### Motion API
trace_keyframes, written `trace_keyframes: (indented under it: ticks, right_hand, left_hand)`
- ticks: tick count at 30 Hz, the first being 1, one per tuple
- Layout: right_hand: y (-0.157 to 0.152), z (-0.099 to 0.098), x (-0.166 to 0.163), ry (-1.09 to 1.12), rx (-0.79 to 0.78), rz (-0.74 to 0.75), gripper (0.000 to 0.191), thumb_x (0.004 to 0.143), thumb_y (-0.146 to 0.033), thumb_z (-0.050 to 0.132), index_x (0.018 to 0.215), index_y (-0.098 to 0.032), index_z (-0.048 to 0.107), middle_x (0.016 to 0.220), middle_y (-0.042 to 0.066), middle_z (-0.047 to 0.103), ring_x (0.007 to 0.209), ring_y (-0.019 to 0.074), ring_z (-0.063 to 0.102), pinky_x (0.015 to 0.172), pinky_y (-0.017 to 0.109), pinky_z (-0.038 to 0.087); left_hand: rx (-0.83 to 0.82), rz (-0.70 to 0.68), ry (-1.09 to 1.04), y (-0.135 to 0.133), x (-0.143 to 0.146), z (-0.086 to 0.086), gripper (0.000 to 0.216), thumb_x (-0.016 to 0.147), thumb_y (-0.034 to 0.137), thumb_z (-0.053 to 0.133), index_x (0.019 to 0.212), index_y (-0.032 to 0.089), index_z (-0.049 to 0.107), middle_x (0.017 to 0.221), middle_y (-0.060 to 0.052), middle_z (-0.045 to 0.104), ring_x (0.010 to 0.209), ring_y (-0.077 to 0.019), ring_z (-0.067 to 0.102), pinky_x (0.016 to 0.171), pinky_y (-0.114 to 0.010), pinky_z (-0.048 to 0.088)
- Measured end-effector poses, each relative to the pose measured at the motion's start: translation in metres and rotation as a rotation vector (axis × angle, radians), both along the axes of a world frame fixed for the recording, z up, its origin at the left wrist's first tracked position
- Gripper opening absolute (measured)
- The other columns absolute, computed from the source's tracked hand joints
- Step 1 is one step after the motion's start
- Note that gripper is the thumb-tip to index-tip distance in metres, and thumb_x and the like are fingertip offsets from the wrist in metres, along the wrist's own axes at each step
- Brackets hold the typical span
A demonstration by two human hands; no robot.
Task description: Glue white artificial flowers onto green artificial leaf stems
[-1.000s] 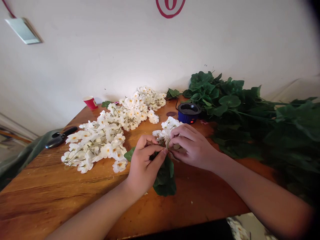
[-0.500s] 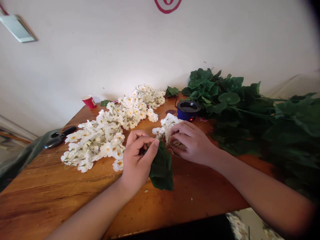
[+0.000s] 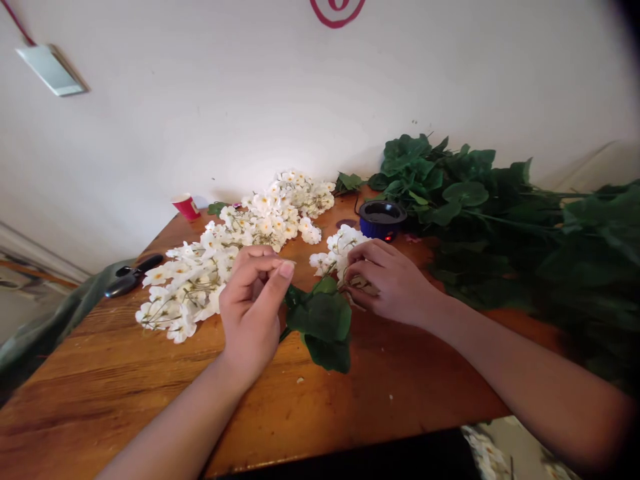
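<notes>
My left hand (image 3: 253,303) hovers above the wooden table (image 3: 100,380) with thumb and fingers pinched together; whatever is between them is too small to name. Just right of it lies a sprig of dark green leaves (image 3: 323,321). My right hand (image 3: 387,280) rests on the table with fingers curled around the stem of a small cluster of white flowers (image 3: 336,250), which joins the leaves.
A long heap of white artificial flowers (image 3: 235,247) lies left of my hands. A blue pot (image 3: 383,219) with a red light stands behind. A green foliage pile (image 3: 500,220) fills the right. A red cup (image 3: 186,206) and black pliers (image 3: 130,275) sit at the left edge.
My left hand has pulled away to the left and up from the flower cluster, leaving the green leaves uncovered. My right hand stays on the cluster.
</notes>
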State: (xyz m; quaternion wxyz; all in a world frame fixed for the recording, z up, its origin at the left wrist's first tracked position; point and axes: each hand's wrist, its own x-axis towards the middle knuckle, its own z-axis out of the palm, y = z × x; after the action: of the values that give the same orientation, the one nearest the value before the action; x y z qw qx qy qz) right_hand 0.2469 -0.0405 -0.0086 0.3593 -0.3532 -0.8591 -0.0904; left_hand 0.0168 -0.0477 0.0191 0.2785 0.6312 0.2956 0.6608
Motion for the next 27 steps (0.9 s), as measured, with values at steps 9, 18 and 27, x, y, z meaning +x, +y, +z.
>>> trace_keyframes:
  ticks: [9,18,27]
  right_hand:
    - [-0.001,0.001,0.0,-0.01,-0.02,-0.012,0.01,0.083,-0.022,0.066,0.093,-0.02,0.063,0.102,0.009,0.061,0.097,0.024,0.056,0.087,0.042,0.048]
    - [0.0,0.0,0.0,-0.009,-0.006,0.009,0.008,0.083,-0.022,0.065,0.091,-0.02,0.063,0.1,0.008,0.061,0.094,0.0233,0.056,0.086,0.041,0.048]
    - [-0.012,0.011,-0.002,0.037,-0.111,0.039,0.026,0.077,-0.023,0.068,0.103,-0.022,0.062,0.111,0.011,0.059,0.107,0.0287,0.054,0.095,0.047,0.043]
  left_hand:
    - [0.003,0.109,-0.021,0.003,-0.005,0.003,0.009,0.085,0.031,0.067,0.078,0.024,0.065,0.088,-0.002,0.056,0.069,-0.0131,0.053,0.057,-0.03,0.042]
    - [0.077,0.165,-0.032,0.007,-0.008,0.006,0.008,0.081,0.024,0.07,0.074,0.022,0.067,0.072,0.0,0.056,0.066,-0.0126,0.051,0.057,-0.028,0.04]
    - [-0.31,-0.159,-0.253,0.012,-0.008,0.014,0.011,0.082,0.027,0.065,0.076,0.019,0.06,0.069,0.003,0.057,0.047,-0.0079,0.051,0.044,-0.023,0.039]
